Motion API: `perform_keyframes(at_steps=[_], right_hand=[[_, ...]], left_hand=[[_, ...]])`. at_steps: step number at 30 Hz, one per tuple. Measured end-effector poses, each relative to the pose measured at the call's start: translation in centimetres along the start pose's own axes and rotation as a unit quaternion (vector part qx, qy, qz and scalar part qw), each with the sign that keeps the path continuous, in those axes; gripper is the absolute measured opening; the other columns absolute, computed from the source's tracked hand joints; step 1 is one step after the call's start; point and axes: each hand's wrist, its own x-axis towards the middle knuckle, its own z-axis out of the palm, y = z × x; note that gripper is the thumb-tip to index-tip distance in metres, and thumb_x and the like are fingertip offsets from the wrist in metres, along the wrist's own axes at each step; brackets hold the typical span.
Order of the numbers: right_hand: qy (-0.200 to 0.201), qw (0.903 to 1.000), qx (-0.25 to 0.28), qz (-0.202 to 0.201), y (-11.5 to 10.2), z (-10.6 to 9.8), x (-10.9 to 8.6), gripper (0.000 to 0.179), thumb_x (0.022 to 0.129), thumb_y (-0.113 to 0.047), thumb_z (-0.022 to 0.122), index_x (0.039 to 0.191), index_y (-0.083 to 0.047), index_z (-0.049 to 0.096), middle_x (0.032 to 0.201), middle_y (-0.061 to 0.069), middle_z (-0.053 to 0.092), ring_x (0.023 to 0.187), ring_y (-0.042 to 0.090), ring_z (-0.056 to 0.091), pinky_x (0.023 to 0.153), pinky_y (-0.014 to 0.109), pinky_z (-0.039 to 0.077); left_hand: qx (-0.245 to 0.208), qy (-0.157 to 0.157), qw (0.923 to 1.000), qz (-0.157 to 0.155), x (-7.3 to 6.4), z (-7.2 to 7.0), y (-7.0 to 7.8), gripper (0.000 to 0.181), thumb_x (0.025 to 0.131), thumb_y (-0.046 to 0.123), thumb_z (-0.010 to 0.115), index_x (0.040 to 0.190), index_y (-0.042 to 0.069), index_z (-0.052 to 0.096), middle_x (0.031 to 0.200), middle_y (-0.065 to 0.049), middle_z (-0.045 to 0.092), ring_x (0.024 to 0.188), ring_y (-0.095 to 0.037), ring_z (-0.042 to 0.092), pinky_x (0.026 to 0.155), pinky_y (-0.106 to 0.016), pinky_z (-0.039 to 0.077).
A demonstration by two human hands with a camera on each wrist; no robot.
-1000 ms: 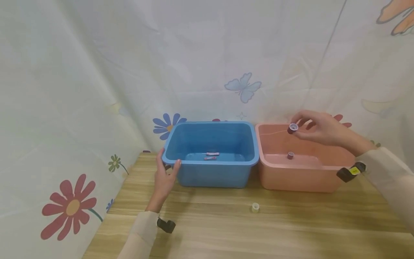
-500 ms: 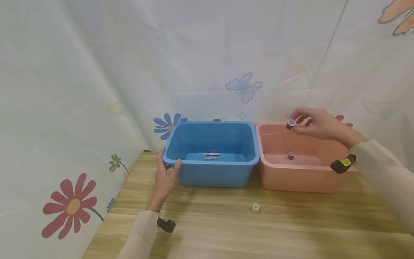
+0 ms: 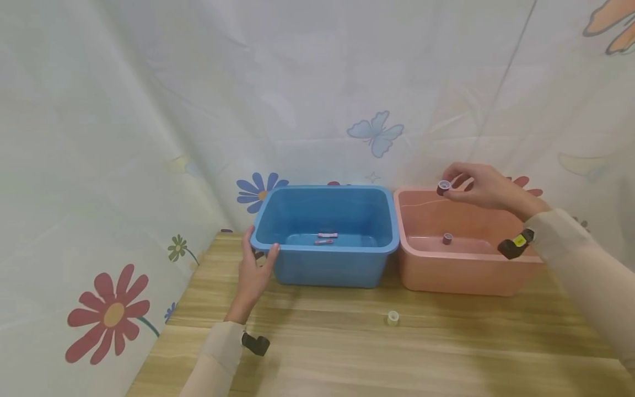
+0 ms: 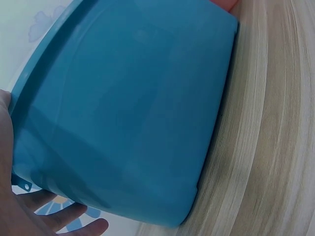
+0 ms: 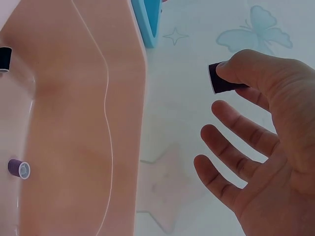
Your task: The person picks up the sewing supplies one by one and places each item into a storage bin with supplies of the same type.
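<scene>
My right hand (image 3: pixel 483 184) pinches a dark thread spool (image 3: pixel 443 188) between thumb and index finger, above the back part of the pink bin (image 3: pixel 461 275). In the right wrist view the other fingers (image 5: pixel 236 150) are spread away from the held spool (image 5: pixel 224 81). Inside the pink bin lies a purple spool (image 3: pixel 447 239); the right wrist view also has a black spool (image 5: pixel 5 59) there. My left hand (image 3: pixel 253 278) holds the near left corner of the blue bin (image 3: pixel 327 270), thumb at the front rim, fingers along the left side.
Two small pink-and-white pieces (image 3: pixel 324 238), kind unclear, lie in the blue bin. A pale spool-like piece (image 3: pixel 393 318) stands on the wooden table (image 3: pixel 322 342) before the bins. Behind them hangs a patterned white curtain (image 3: pixel 297 82). Both bins stand side by side.
My right hand has risen slightly and moved a little to the left, still pinching the dark spool. The left hand stays at the blue bin's corner.
</scene>
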Motion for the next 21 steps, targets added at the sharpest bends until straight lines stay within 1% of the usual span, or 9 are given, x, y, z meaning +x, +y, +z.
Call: perform_keyframes(at_steps=[1, 5, 7, 8, 12, 14, 18, 21], right_hand=[[0.001, 1.0, 0.002, -0.002, 0.0, 0.0, 0.1, 0.028, 0.094, -0.023, 0.076, 0.119, -0.016, 0.065, 0.121, 0.011, 0.066, 0.111, 0.034, 0.064, 0.092, 0.055, 0.055], [0.008, 0.9999, -0.004, -0.009, 0.4, 0.3, 0.5, 0.025, 0.094, -0.022, 0.077, 0.115, -0.016, 0.067, 0.118, 0.008, 0.067, 0.112, 0.032, 0.065, 0.091, 0.045, 0.056], [0.009, 0.9998, -0.004, -0.016, 0.6, 0.4, 0.7, 0.024, 0.093, -0.021, 0.078, 0.114, -0.015, 0.067, 0.117, 0.008, 0.067, 0.111, 0.032, 0.065, 0.09, 0.042, 0.056], [0.01, 0.9998, -0.003, -0.017, 0.7, 0.5, 0.8, 0.023, 0.093, -0.021, 0.078, 0.113, -0.015, 0.067, 0.117, 0.008, 0.067, 0.111, 0.032, 0.065, 0.09, 0.042, 0.056], [0.009, 0.9998, 0.007, -0.017, 1.0, 0.6, 1.0, 0.024, 0.093, -0.023, 0.078, 0.113, -0.015, 0.067, 0.118, 0.009, 0.066, 0.111, 0.034, 0.064, 0.092, 0.052, 0.056], [0.008, 0.9998, 0.009, -0.017, 1.2, 0.7, 1.0, 0.024, 0.094, -0.023, 0.077, 0.114, -0.015, 0.067, 0.118, 0.01, 0.066, 0.112, 0.035, 0.064, 0.093, 0.054, 0.055], [0.009, 0.9998, 0.008, -0.013, 1.4, 0.7, 1.1, 0.023, 0.094, -0.023, 0.077, 0.114, -0.015, 0.067, 0.119, 0.009, 0.066, 0.112, 0.034, 0.063, 0.092, 0.051, 0.054], [0.011, 0.9998, 0.011, -0.011, 1.4, 0.8, 1.3, 0.023, 0.094, -0.024, 0.077, 0.113, -0.016, 0.067, 0.119, 0.008, 0.066, 0.112, 0.033, 0.064, 0.092, 0.05, 0.054]], left_hand=[[0.001, 0.0, 1.0, 0.0, 0.0, 0.0, 0.0, 0.083, 0.1, 0.053, 0.061, 0.163, 0.032, 0.013, 0.164, -0.01, 0.033, 0.138, -0.037, 0.047, 0.104, -0.063, 0.045], [0.001, 0.001, 1.0, -0.002, 0.0, 0.0, -0.1, 0.083, 0.1, 0.053, 0.061, 0.163, 0.031, 0.013, 0.164, -0.011, 0.034, 0.137, -0.038, 0.047, 0.104, -0.064, 0.045], [0.002, 0.001, 1.0, -0.003, 0.0, -0.1, -0.1, 0.084, 0.099, 0.056, 0.061, 0.163, 0.03, 0.013, 0.163, -0.011, 0.034, 0.136, -0.038, 0.048, 0.104, -0.064, 0.045], [0.002, 0.001, 1.0, -0.003, -0.1, -0.1, -0.1, 0.085, 0.099, 0.056, 0.061, 0.163, 0.03, 0.013, 0.163, -0.011, 0.034, 0.136, -0.038, 0.048, 0.104, -0.064, 0.045], [0.001, 0.001, 1.0, 0.001, -0.1, -0.1, -0.2, 0.084, 0.099, 0.056, 0.061, 0.163, 0.031, 0.013, 0.163, -0.01, 0.034, 0.136, -0.037, 0.048, 0.104, -0.064, 0.045], [-0.001, 0.0, 1.0, 0.007, 0.0, 0.0, -0.2, 0.083, 0.1, 0.053, 0.062, 0.163, 0.031, 0.013, 0.164, -0.01, 0.033, 0.138, -0.037, 0.047, 0.105, -0.064, 0.045], [-0.002, -0.003, 0.9999, 0.015, 0.0, 0.0, -0.3, 0.081, 0.101, 0.051, 0.061, 0.163, 0.03, 0.014, 0.164, -0.009, 0.032, 0.14, -0.036, 0.044, 0.106, -0.063, 0.044], [-0.001, -0.003, 0.9999, 0.015, 0.0, -0.1, -0.1, 0.081, 0.1, 0.051, 0.061, 0.163, 0.03, 0.014, 0.164, -0.008, 0.033, 0.14, -0.035, 0.045, 0.105, -0.061, 0.045]])
